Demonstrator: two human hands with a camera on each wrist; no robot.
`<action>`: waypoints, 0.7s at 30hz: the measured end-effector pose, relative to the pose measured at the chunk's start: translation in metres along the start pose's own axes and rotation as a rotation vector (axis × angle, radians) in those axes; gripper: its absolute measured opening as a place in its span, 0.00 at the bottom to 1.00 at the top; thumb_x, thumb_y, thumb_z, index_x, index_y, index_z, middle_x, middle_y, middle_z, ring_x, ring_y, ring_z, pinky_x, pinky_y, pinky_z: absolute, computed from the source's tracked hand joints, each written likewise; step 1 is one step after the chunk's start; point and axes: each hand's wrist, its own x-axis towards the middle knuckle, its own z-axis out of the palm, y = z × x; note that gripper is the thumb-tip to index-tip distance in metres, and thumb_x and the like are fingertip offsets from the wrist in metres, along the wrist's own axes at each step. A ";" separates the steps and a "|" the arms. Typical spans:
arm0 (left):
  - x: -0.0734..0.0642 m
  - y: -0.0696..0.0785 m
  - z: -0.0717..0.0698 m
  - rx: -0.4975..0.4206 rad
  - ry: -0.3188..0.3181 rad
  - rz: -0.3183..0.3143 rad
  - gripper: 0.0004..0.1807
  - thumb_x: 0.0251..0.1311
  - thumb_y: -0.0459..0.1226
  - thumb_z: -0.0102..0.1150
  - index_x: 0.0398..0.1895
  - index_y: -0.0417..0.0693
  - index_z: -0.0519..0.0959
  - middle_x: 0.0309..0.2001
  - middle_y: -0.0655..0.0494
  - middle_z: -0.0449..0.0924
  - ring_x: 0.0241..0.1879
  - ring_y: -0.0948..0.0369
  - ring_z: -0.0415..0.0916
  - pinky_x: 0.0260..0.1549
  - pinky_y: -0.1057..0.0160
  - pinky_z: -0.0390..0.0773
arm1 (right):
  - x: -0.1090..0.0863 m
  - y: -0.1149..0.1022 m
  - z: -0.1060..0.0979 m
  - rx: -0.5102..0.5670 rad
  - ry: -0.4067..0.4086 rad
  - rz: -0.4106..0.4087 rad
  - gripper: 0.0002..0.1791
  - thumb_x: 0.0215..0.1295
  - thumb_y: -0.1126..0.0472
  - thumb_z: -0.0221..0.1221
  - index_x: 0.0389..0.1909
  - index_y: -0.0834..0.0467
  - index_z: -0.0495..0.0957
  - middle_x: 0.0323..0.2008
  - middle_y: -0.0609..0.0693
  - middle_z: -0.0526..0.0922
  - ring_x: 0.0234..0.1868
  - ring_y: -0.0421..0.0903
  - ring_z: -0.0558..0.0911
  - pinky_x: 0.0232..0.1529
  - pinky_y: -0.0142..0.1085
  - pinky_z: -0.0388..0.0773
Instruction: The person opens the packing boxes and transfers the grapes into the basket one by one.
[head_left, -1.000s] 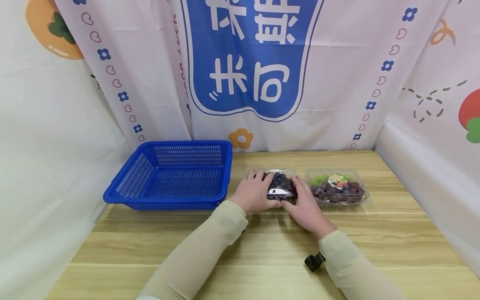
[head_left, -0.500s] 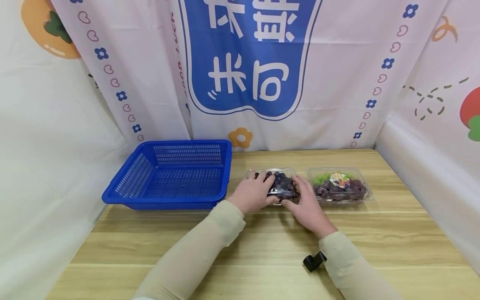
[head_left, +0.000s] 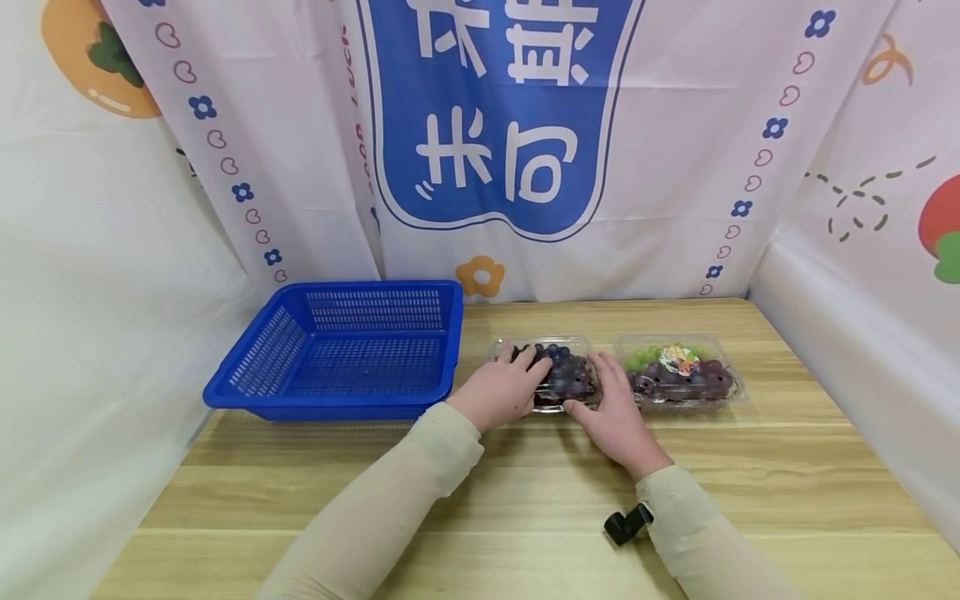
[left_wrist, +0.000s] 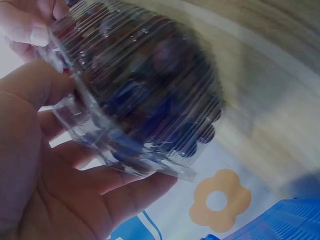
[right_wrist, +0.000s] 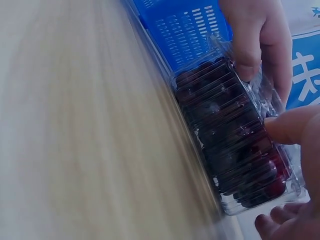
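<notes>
A clear plastic clamshell box of dark grapes (head_left: 568,373) sits on the wooden table in the head view. My left hand (head_left: 501,390) grips its left part, fingers spread over the lid. In the left wrist view the left thumb (left_wrist: 42,82) lies at the front rim, with the fingers reaching behind the box. My right hand (head_left: 618,421) holds the right end, its fingers along that side. Its thumb (right_wrist: 287,125) touches the rim in the right wrist view. Ridged plastic and dark fruit show through the box wall (right_wrist: 225,130). The right fingertips are partly hidden.
Close on the right lies another clear box (head_left: 681,375) of green and purple grapes with a round sticker. A blue perforated basket (head_left: 330,410) stands to the left. White printed cloth (head_left: 675,167) hangs behind the table (head_left: 525,517) and along both sides.
My left hand has shifted slightly left, its thumb drawing away from the right thumb. More of the box's front and left edge shows. The right hand has barely moved.
</notes>
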 end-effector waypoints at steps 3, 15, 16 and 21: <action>0.000 0.001 0.003 0.020 0.014 0.003 0.33 0.72 0.48 0.57 0.76 0.51 0.63 0.72 0.44 0.64 0.67 0.37 0.66 0.53 0.45 0.80 | -0.001 0.003 0.002 0.062 -0.028 0.071 0.57 0.63 0.44 0.68 0.83 0.45 0.40 0.80 0.56 0.44 0.77 0.64 0.50 0.69 0.69 0.51; -0.001 0.001 0.003 -0.006 0.006 0.000 0.31 0.75 0.46 0.53 0.77 0.50 0.63 0.73 0.44 0.64 0.68 0.35 0.64 0.54 0.44 0.78 | -0.002 0.001 0.003 0.234 -0.079 0.188 0.48 0.72 0.50 0.58 0.82 0.35 0.37 0.81 0.49 0.41 0.79 0.61 0.45 0.72 0.66 0.43; -0.001 0.001 0.004 -0.006 0.004 0.000 0.31 0.75 0.46 0.53 0.77 0.50 0.62 0.73 0.44 0.63 0.68 0.35 0.64 0.55 0.44 0.78 | -0.002 0.002 0.003 0.239 -0.083 0.180 0.47 0.73 0.51 0.57 0.82 0.35 0.36 0.81 0.49 0.41 0.79 0.60 0.44 0.72 0.65 0.42; -0.001 0.000 0.005 -0.034 0.005 -0.012 0.31 0.75 0.47 0.53 0.77 0.51 0.62 0.74 0.45 0.63 0.69 0.36 0.64 0.56 0.44 0.77 | -0.005 0.008 0.002 0.233 -0.082 0.135 0.39 0.79 0.57 0.46 0.81 0.34 0.38 0.81 0.46 0.40 0.79 0.57 0.41 0.73 0.62 0.38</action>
